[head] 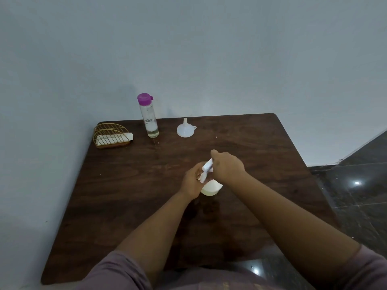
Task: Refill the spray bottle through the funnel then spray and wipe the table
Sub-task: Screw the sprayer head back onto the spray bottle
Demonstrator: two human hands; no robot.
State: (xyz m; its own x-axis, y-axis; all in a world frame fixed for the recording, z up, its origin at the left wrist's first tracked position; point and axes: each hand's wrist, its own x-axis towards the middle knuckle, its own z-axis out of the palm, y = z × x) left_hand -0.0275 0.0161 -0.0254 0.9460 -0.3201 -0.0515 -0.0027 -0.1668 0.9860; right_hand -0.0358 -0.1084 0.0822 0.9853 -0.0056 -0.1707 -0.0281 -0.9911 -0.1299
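Dim, soft-focus; lamp glare on floor (357,182); wide-angle edge warp.

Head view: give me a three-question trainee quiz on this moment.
1. True or false: the funnel sits in the spray bottle.
2. Which hands are on the spray bottle's head? A) left hand only B) right hand only C) both
3. What stands between the napkin holder and the funnel?

Key: 1 false, it rests neck-up on the table. 2 C. 3 the purple-capped bottle.
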